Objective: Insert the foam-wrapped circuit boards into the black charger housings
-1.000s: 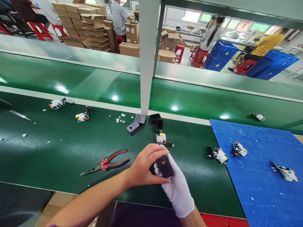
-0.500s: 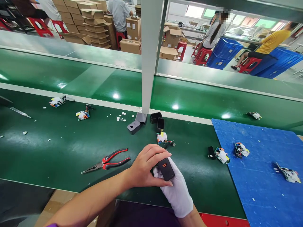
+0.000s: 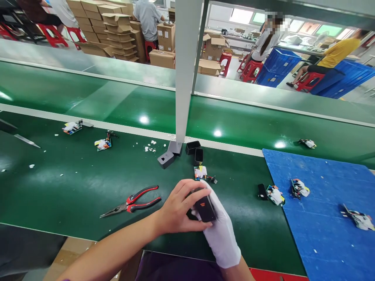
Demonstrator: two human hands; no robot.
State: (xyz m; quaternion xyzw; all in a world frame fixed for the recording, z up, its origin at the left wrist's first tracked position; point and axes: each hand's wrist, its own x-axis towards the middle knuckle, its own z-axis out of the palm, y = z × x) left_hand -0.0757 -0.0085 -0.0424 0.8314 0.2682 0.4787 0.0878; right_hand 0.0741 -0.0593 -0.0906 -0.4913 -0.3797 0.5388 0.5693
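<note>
Between my two hands is a small black plastic case with orange marks on its face. My bare left hand grips it from above, thumb and fingers on opposite sides. My right hand, in a white glove, wraps round the case from the right and below; most of its fingers are hidden. Just beyond them lies a circuit board with white filler and a short cable. Long-nose pliers with red and black handles lie open to the left.
Grey case parts and black hollow shells stand by the white post. Several circuit boards lie left and right, one on the blue mat. White crumbs dot the green bench. People sit beyond the green conveyor.
The black case has tilted slightly in my hands, which stay almost in place. The board on the far conveyor has shifted a little to the left.
</note>
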